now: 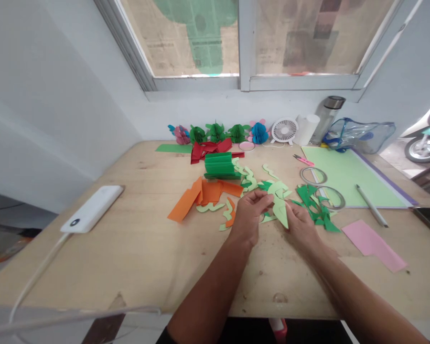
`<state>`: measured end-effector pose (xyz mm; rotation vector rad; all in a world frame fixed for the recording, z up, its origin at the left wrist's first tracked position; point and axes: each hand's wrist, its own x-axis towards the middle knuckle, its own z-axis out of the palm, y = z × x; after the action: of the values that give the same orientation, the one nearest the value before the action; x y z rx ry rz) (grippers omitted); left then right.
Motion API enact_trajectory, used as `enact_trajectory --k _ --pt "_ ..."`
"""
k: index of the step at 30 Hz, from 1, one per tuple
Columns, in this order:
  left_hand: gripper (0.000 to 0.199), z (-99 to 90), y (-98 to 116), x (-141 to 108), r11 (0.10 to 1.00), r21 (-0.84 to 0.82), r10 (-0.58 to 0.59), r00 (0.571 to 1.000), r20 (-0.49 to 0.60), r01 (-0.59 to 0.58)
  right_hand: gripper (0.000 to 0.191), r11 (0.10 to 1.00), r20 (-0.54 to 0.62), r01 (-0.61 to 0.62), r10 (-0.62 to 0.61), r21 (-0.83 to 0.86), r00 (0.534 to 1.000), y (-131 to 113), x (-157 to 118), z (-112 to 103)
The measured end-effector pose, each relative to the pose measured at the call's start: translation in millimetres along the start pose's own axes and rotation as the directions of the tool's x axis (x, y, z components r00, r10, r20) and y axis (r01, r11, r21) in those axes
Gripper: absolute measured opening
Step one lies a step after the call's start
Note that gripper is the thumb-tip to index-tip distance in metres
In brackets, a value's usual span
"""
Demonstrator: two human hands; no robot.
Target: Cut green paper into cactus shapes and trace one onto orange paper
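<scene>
A pale green paper cutout (280, 210) with a curved outline is held between both hands above the wooden table. My left hand (250, 212) pinches its left edge between thumb and fingers. On its lower right side, my right hand (301, 220) grips the same cutout, with its fingers partly hidden behind the paper. Wavy pale green paper scraps (250, 177) lie just beyond the hands. Dark green paper scraps (317, 205) are to the right of my right hand. Orange paper pieces (211, 192) rest to the left of my left hand.
Pleated green paper (218, 165), red paper (215, 148) and several paper figures (215, 131) stand or lie farther back. At right are tape rolls (329, 197), pink snips (304, 160), a pen (371, 205) and pink paper (374, 244). A white power bank (93, 208) with a cable lies left.
</scene>
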<state>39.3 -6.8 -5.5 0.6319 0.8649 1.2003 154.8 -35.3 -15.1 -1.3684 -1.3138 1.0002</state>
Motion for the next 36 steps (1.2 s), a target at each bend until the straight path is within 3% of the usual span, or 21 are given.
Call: enact_trajectory --k 7,19,28,36 --pt "0.021 -1.0 5.0 1.2 0.999 -0.017 0.046 0.999 -0.019 -0.046 0.049 0.991 -0.005 0.015 -0.016 -0.136 1.0 -8.8 -0.1 -2.4" --pt "0.022 1.4 -1.8 0.4 0.998 -0.035 0.048 0.997 -0.054 -0.05 0.047 0.999 -0.013 0.001 -0.001 -0.044 1.0 -8.9 -0.5 0.0" --pt "0.021 4.4 -3.0 -1.1 0.997 -0.074 0.033 0.998 -0.062 -0.038 0.049 0.997 -0.037 0.029 -0.032 -0.067 0.999 -9.4 0.8 -0.1" --pt "0.019 -1.2 0.6 5.0 0.989 -0.023 0.143 0.98 -0.139 -0.147 0.054 0.972 0.0 -0.176 0.178 0.153 0.984 -6.5 -2.3 -0.4"
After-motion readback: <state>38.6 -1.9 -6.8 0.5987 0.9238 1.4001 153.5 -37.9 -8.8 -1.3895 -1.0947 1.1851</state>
